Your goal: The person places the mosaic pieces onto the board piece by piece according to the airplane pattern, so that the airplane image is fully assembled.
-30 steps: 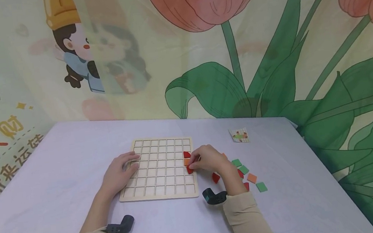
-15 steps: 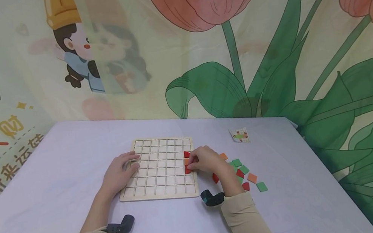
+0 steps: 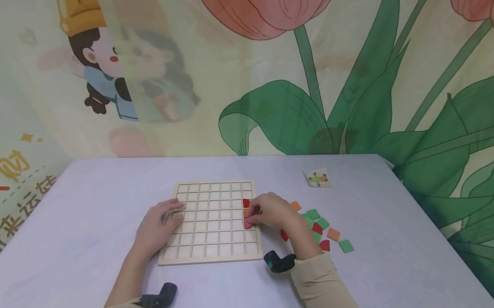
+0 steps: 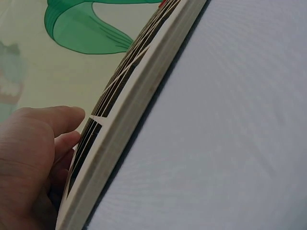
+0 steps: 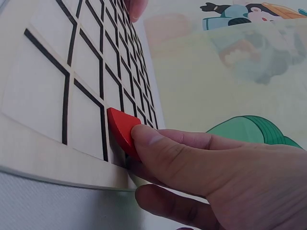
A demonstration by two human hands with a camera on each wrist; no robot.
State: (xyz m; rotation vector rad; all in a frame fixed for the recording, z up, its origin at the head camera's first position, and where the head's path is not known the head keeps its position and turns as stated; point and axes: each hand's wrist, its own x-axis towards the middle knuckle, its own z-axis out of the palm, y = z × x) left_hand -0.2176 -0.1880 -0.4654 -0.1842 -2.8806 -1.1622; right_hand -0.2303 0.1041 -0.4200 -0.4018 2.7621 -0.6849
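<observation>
The right hand point(image 3: 275, 211) pinches a red piece point(image 5: 123, 127) between thumb and fingers. That piece is tipped, at the right side of the wooden board point(image 3: 212, 250), just on the near side of an orange square point(image 3: 246, 213). Another red piece point(image 3: 246, 203) sits on the square's far side. The left hand point(image 3: 157, 228) rests at the board's left edge, its fingers loose. More pieces (green point(image 3: 346, 246), red and orange) lie on the white table point(image 3: 226, 301), near a little picture card point(image 3: 318, 178).
</observation>
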